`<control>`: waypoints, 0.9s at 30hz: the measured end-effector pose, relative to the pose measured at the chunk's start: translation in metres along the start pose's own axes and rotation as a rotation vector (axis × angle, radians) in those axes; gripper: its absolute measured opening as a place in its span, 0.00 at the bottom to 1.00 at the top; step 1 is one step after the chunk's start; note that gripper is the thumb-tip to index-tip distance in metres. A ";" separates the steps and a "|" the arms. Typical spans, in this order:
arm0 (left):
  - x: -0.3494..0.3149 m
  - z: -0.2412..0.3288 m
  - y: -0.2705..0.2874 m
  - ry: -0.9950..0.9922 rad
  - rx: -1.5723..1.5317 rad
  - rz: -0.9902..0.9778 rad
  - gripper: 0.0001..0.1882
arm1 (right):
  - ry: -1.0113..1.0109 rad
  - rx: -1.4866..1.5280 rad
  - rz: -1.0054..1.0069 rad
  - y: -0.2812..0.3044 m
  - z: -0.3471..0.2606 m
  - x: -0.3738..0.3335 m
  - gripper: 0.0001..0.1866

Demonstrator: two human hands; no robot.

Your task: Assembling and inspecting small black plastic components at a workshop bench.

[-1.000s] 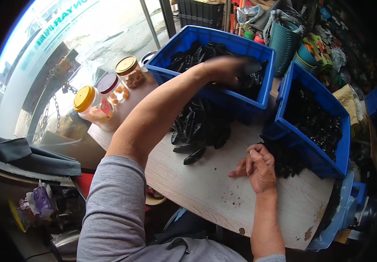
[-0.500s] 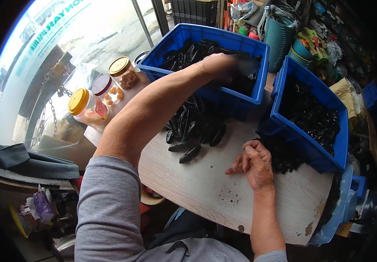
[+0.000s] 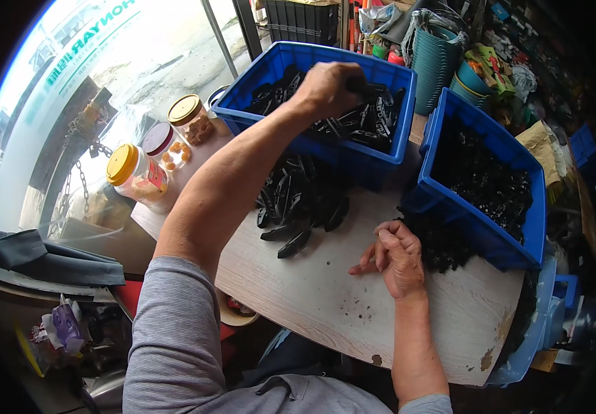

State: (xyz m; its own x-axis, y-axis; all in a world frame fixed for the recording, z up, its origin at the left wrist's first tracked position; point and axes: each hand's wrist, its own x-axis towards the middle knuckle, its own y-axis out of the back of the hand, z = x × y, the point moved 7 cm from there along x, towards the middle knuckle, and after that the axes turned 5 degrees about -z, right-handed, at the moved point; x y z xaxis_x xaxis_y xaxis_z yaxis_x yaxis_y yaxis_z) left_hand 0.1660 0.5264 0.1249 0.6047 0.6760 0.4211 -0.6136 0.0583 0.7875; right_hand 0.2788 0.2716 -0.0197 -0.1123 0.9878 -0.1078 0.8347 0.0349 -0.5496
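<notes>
Working over the far blue bin (image 3: 360,163), keep the curled left hand (image 3: 329,85) low above the black parts (image 3: 382,119), pinch unclear; right hand (image 3: 401,262) half-curled.

- Green lettering (image 3: 94,43), large Latin capitals and Chinese characters with smaller lines beside them, slants across the window pane (image 3: 18,155).
- A red label (image 3: 156,175) sits on the yellow-lidded jar (image 3: 134,188); its print is too small to read.

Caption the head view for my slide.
Left hand over a blue bin of black parts, right hand beside a black pile.
</notes>
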 end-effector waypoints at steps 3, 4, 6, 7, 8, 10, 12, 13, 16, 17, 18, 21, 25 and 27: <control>-0.002 0.012 0.032 0.015 -0.066 0.173 0.13 | 0.006 -0.018 0.006 0.004 -0.004 0.001 0.07; -0.006 0.012 0.043 -0.012 -0.099 0.226 0.14 | 0.002 -0.014 0.005 0.005 -0.003 0.001 0.07; -0.028 0.017 0.068 -0.116 -0.131 0.420 0.16 | 0.002 -0.014 0.009 0.006 -0.002 0.002 0.07; -0.041 0.021 0.075 -0.123 -0.137 0.473 0.16 | -0.001 -0.012 0.014 0.007 -0.002 0.001 0.07; -0.055 0.021 0.081 -0.105 -0.184 0.520 0.16 | -0.003 -0.025 0.022 0.008 -0.002 0.001 0.08; -0.092 0.022 0.091 -0.025 -0.247 0.590 0.18 | -0.010 -0.032 0.022 0.004 -0.001 0.000 0.08; -0.125 0.019 0.086 0.031 -0.229 0.649 0.19 | -0.022 -0.030 0.050 0.003 0.002 0.000 0.08; -0.140 0.019 0.079 0.007 -0.217 0.679 0.20 | -0.024 -0.030 0.049 0.003 0.004 0.000 0.08; -0.186 -0.011 0.052 0.106 -0.205 0.717 0.20 | -0.023 -0.028 0.044 0.001 0.009 0.000 0.08; -0.196 -0.014 0.048 0.107 -0.204 0.718 0.20 | -0.024 -0.026 0.044 0.000 0.009 0.001 0.08; -0.200 -0.014 0.043 0.152 -0.160 0.676 0.20 | -0.026 -0.027 0.048 0.000 0.009 0.001 0.09; -0.204 -0.022 0.030 0.263 -0.085 0.555 0.21 | -0.021 -0.039 0.037 0.001 0.005 0.002 0.09; -0.199 -0.013 0.025 0.336 0.127 0.452 0.21 | 0.000 -0.029 0.030 0.002 0.005 0.002 0.09; -0.195 -0.004 0.026 0.346 0.120 0.425 0.21 | -0.012 -0.027 0.013 0.003 0.004 0.003 0.09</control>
State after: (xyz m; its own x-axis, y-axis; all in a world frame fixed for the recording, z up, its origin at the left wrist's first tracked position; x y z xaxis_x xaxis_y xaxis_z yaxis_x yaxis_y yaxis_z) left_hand 0.0304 0.3988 0.0611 0.1023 0.8246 0.5564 -0.6927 -0.3424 0.6348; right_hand 0.2790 0.2738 -0.0249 -0.1079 0.9863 -0.1250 0.8502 0.0264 -0.5258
